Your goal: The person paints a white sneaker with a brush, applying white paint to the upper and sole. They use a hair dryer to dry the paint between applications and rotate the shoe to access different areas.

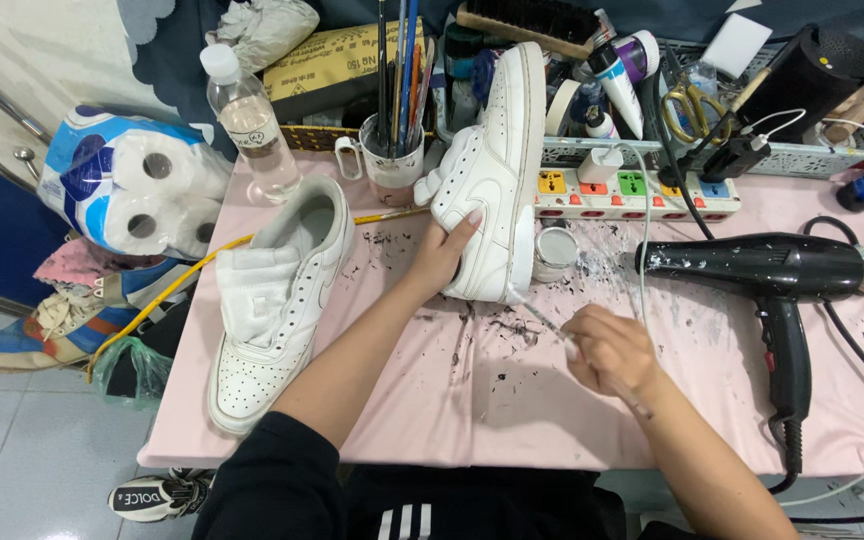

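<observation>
The left hand (pixel 444 255) clasped a white sneaker (pixel 492 175) by its upper, fingers wrapped around the side, holding it tipped on edge with the sole facing right, just left of the small open paint jar (pixel 554 252). The right hand (pixel 607 350), nearer the person than the jar, pinched a thin brush (pixel 552 328) whose tip reached toward the sole edge. The shoe looked light, fairly stiff at the sole and softer above, so the upper seemed the surest hold.

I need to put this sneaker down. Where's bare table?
Free: the pink cloth between the flat sneaker and the right hand, and the strip below the hair dryer. Crowded: the back edge around the power strip and brush mug.
</observation>
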